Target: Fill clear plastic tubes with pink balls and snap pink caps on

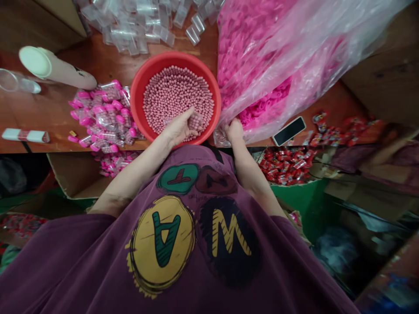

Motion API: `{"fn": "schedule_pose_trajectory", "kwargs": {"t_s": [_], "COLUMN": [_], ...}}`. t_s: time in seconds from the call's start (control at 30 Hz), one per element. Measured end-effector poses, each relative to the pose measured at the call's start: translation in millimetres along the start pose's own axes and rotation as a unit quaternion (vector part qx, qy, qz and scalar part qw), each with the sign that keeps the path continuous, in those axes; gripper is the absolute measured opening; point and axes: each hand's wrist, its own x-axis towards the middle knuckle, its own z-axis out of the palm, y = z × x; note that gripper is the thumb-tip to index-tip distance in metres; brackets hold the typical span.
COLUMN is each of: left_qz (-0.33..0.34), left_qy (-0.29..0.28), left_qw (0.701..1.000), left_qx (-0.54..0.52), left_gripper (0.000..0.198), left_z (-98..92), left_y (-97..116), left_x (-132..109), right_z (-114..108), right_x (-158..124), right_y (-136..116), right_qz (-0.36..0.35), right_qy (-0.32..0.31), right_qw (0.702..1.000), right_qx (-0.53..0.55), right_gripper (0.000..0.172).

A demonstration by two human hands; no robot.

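A red bowl (140, 87) full of small pink balls (176, 93) stands on the wooden table in front of me. My left hand (179, 127) reaches into its near side, fingers closed round a small clear tube (195, 122) dipped among the balls. My right hand (234, 131) is closed at the lower edge of a big clear plastic bag (294, 56) of pink caps (262, 109); what it pinches is hidden. Left of the bowl lies a heap of filled tubes with pink caps (103, 115).
Empty clear tubes (140, 22) are piled behind the bowl. A white-lidded bottle (55, 67) lies at the left. A phone (289, 131) lies right of the bag, beside red-wrapped sweets (288, 163). A cardboard box (75, 174) under the table edge holds more filled tubes.
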Motion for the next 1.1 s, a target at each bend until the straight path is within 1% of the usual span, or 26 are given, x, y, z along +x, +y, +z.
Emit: {"fn": "schedule_pose_trajectory", "kwargs": {"t_s": [0.1, 0.2, 0.27, 0.3, 0.33, 0.4, 0.43, 0.5, 0.53, 0.6, 0.67, 0.73, 0.8, 0.87, 0.93, 0.97, 1.0, 1.07, 1.1], "left_qz": [-0.011, -0.015, -0.015, -0.014, -0.013, -0.012, -0.011, -0.005, 0.001, 0.018, 0.039, 0.056, 0.069, 0.078, 0.088, 0.094, 0.100, 0.109, 0.109], "left_qy": [-0.024, -0.040, -0.053, -0.060, -0.066, -0.072, -0.070, -0.058, -0.052, -0.047, -0.047, -0.036, -0.009, 0.026, 0.053, 0.061, 0.065, 0.064, 0.058], "left_qw": [0.999, 0.998, 0.998, 0.997, 0.997, 0.997, 0.997, 0.998, 0.999, 0.999, 0.998, 0.997, 0.997, 0.996, 0.994, 0.993, 0.992, 0.992, 0.992], "left_qx": [-0.021, -0.040, -0.044, -0.041, -0.036, -0.021, -0.016, -0.013, -0.011, 0.003, 0.023, 0.034, 0.034, 0.034, 0.035, 0.035, 0.032, 0.020, 0.014], "left_gripper": [0.040, 0.037, 0.045, 0.051, 0.054, 0.049, 0.043, 0.032, 0.029, 0.029, 0.033, 0.036, 0.037, 0.037, 0.037, 0.037, 0.037, 0.036, 0.035], "left_z": [3.1, 3.1, 4.7, 6.1, 7.9, 11.8, 13.7, 17.0, 18.4, 21.4, 24.5, 27.4, 29.1, 28.8, 26.7, 25.2, 23.8, 21.6, 21.0], "left_y": [2, 4, 5, 5, 5, 5, 5, 4, 4, 2, 1, 0, -1, -2, -3, -4, -4, -3, -2], "left_x": [-7, -12, -16, -18, -19, -22, -22, -21, -20, -17, -14, -12, -9, -7, -5, -4, -3, -3, -4], "right_z": [6, 0, -8, -12, -16, -26, -31, -39, -42, -45, -43, -40, -38, -38, -42, -44, -46, -49, -50], "right_x": [1, 1, 0, -1, -3, -11, -17, -31, -40, -56, -68, -77, -83, -88, -93, -96, -98, -102, -103], "right_y": [-3, 9, 17, 21, 24, 25, 24, 15, 7, -12, -31, -47, -56, -61, -63, -65, -66, -69, -70], "right_qz": [0.003, -0.005, 0.002, 0.005, 0.007, -0.001, -0.014, -0.047, -0.065, -0.091, -0.105, -0.115, -0.123, -0.141, -0.192, -0.231, -0.274, -0.347, -0.366], "right_qy": [0.034, 0.075, 0.118, 0.147, 0.176, 0.211, 0.208, 0.170, 0.145, 0.100, 0.065, 0.034, 0.012, 0.021, 0.057, 0.071, 0.076, 0.057, 0.048], "right_qw": [0.999, 0.992, 0.979, 0.967, 0.952, 0.917, 0.901, 0.875, 0.864, 0.846, 0.837, 0.840, 0.849, 0.870, 0.903, 0.918, 0.926, 0.923, 0.919], "right_qx": [0.024, 0.098, 0.167, 0.208, 0.251, 0.339, 0.381, 0.450, 0.478, 0.516, 0.533, 0.529, 0.513, 0.473, 0.380, 0.315, 0.250, 0.155, 0.139], "right_gripper": [0.029, 0.023, 0.019, 0.020, 0.026, 0.045, 0.055, 0.068, 0.070, 0.067, 0.063, 0.059, 0.055, 0.047, 0.039, 0.036, 0.033, 0.031, 0.031]}}
